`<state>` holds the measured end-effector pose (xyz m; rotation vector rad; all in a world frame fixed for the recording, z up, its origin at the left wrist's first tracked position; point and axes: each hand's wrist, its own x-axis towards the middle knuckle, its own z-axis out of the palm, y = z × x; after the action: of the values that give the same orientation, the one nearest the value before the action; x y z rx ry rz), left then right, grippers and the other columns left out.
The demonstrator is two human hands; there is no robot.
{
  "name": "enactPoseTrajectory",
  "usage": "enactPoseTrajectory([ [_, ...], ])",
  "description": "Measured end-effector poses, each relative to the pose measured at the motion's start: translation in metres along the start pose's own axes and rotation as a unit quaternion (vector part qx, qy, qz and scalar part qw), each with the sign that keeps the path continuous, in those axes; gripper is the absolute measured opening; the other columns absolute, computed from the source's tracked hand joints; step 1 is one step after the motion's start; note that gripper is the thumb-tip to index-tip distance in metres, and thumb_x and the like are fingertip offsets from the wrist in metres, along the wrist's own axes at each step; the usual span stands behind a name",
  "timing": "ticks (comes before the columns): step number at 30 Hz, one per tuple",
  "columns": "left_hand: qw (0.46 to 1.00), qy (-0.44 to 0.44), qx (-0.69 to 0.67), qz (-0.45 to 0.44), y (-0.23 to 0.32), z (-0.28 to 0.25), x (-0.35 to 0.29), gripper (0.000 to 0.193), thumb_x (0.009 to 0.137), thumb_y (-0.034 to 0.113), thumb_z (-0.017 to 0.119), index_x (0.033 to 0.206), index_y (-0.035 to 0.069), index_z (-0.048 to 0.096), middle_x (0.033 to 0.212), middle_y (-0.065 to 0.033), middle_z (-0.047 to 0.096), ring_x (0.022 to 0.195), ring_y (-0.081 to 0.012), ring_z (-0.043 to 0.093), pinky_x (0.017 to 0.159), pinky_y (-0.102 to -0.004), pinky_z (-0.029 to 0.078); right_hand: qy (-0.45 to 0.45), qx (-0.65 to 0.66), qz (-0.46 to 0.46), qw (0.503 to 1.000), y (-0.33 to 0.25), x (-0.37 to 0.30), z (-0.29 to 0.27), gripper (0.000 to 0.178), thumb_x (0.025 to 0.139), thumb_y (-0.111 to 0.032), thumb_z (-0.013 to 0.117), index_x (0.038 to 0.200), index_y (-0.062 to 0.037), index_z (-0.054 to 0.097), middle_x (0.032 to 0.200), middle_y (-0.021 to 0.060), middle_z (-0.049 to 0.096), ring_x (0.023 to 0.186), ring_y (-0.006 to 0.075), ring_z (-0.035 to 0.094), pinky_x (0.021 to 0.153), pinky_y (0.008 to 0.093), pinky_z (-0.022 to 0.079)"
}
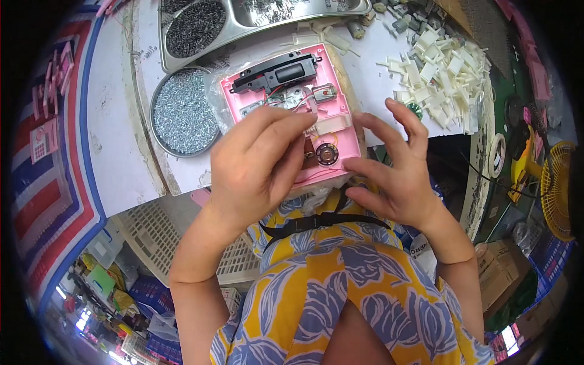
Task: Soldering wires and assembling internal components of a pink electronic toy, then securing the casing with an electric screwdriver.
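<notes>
A pink plastic housing [342, 141] lies with its inside facing up on the table before me. Fitted in it are a black mechanism [291, 73], a small motor [324, 92], a white plastic piece [334, 124], red wires and a round speaker [326, 154]. Over the housing's left half, my left hand [258, 159] pinches thumb and fingers together beside the white piece; whatever lies between the fingertips is hidden. My right hand [398, 167] is open at the housing's right edge, its fingers spread and curved. One fingertip comes close to the white piece.
Left of the housing stands a round tin [186, 112] full of small screws. Behind is a metal tray [267, 21] with dark springs. White plastic parts [441, 76] are heaped at the right. A yellow fan [556, 190] stands far right, and a plastic crate [159, 234] sits below the table edge.
</notes>
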<state>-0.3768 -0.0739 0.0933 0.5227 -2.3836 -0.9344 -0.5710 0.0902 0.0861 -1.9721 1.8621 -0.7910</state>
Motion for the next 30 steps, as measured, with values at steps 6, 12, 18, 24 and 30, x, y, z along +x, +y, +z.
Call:
enactPoseTrajectory([
  [6,0.987,-0.017,0.117,0.105,-0.006,0.007,0.037,0.037,0.076,0.000,0.076,0.111,0.010,0.073,0.114,-0.0100,0.062,0.090,-0.0240,0.061,0.073,-0.0349,0.050,0.023,0.008,-0.014,1.000,-0.001,0.003,0.000,0.033,0.070,-0.026,0.087,0.096,-0.0115,0.076,0.141,0.0160,0.058,0.138,0.0473,0.037,0.108,0.0530,0.040],
  [12,0.969,-0.074,0.201,0.122,-0.026,-0.005,0.042,0.032,0.071,0.010,0.081,0.101,0.013,0.073,0.119,-0.0092,0.061,0.102,-0.0299,0.058,0.088,-0.0434,0.045,0.068,0.016,-0.001,0.998,0.015,0.001,-0.020,0.023,0.070,-0.017,0.084,0.087,-0.0096,0.073,0.124,0.0124,0.068,0.127,0.0421,0.050,0.099,0.0497,0.045],
  [18,0.967,-0.074,0.207,0.127,-0.036,-0.011,0.034,0.026,0.072,0.013,0.081,0.097,0.012,0.075,0.123,-0.0095,0.062,0.105,-0.0315,0.058,0.092,-0.0444,0.045,0.140,0.061,0.076,0.985,0.025,0.062,0.009,0.017,0.082,-0.019,0.080,0.083,-0.0057,0.069,0.077,0.0080,0.068,0.068,0.0261,0.064,0.061,0.0366,0.051],
  [24,0.965,-0.044,0.213,0.149,-0.046,-0.009,0.020,0.023,0.074,0.016,0.076,0.097,0.011,0.076,0.124,-0.0091,0.064,0.107,-0.0292,0.059,0.094,-0.0455,0.044,0.041,-0.125,0.066,0.989,0.016,0.095,0.011,0.026,0.081,-0.031,0.075,0.075,-0.0069,0.067,0.072,0.0115,0.068,0.070,0.0303,0.069,0.059,0.0420,0.054],
  [30,0.968,-0.020,0.202,0.148,-0.041,-0.005,0.021,0.021,0.074,0.015,0.077,0.095,0.010,0.076,0.124,-0.0109,0.064,0.106,-0.0305,0.058,0.094,-0.0459,0.044,0.025,-0.199,0.036,0.979,0.007,0.092,0.007,0.020,0.085,-0.020,0.069,0.073,-0.0048,0.062,0.068,0.0133,0.066,0.064,0.0318,0.067,0.058,0.0438,0.054],
])
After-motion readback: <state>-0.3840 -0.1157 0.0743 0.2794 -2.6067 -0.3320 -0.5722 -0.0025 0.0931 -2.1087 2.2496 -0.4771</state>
